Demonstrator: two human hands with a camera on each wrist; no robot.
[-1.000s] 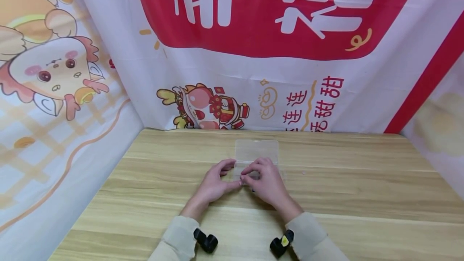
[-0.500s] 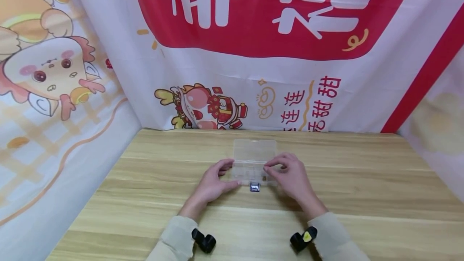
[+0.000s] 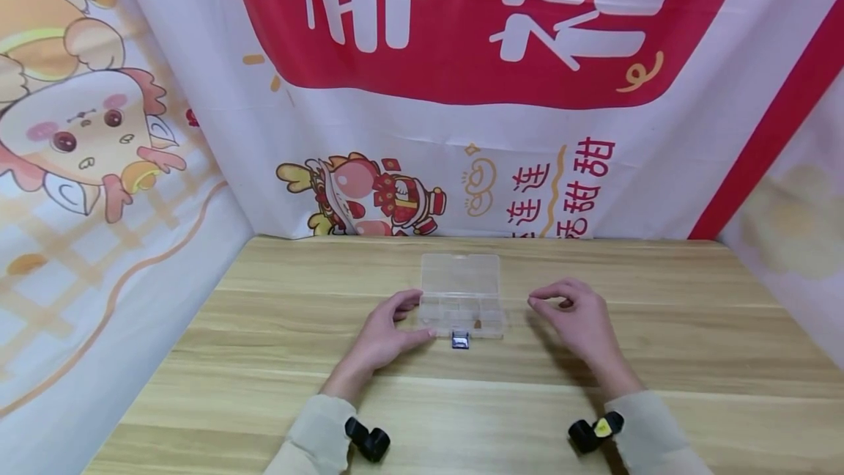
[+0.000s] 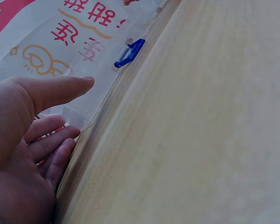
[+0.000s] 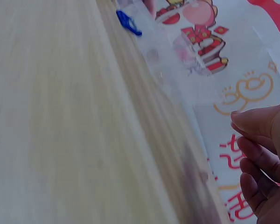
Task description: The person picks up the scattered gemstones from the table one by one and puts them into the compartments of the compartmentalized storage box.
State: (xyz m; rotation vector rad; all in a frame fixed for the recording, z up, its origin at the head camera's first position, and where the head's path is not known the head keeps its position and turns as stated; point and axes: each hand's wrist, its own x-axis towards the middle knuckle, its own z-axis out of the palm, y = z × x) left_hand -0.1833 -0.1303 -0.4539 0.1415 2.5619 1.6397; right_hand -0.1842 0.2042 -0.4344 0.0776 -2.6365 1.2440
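A clear plastic compartment box [image 3: 461, 311] lies on the table with its lid [image 3: 460, 273] raised at the back. My left hand [image 3: 389, 328] holds its left end, thumb at the front edge and fingers along the side. On the box's front edge is a blue clasp [image 3: 460, 340], folded down. My right hand [image 3: 576, 314] hovers right of the box, thumb and index fingertips drawn together; nothing shows between them. A small bead-like piece [image 5: 204, 177] lies on the table below that hand in the right wrist view. Inside one right compartment sits a small brown piece [image 3: 478, 324].
The wooden table [image 3: 316, 277] reaches back to a printed red and white cloth [image 3: 422, 123]. More printed cloth [image 3: 132, 255] hangs along the left side. A black camera is strapped to each wrist.
My right hand has lifted away from the box's front left and moved right, past its right end. The blue clasp has come into sight. My left hand stays at the box's left end.
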